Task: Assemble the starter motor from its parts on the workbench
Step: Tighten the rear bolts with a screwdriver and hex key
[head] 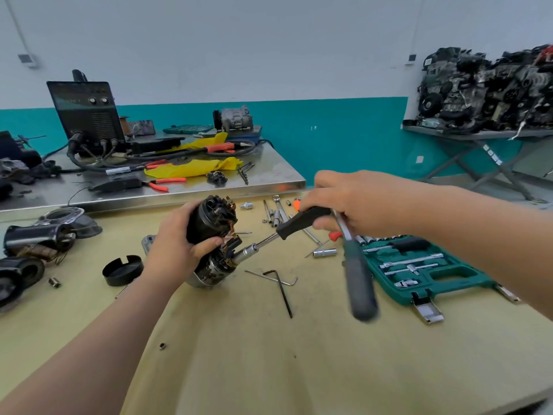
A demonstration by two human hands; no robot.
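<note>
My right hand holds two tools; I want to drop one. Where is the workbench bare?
The widest bare patch of yellow workbench lies between your forearms, bordered by the black L-shaped hex key and the green plastic socket case; one small nut sits there. Crowded: loose silver sockets behind your right hand, black motor housings at the left edge.

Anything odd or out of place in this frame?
Yes: the right hand grips two tools at once, the black-handled driver set to the motor body and a grey-handled ratchet dangling blurred below it. The left hand holds the motor body.
</note>
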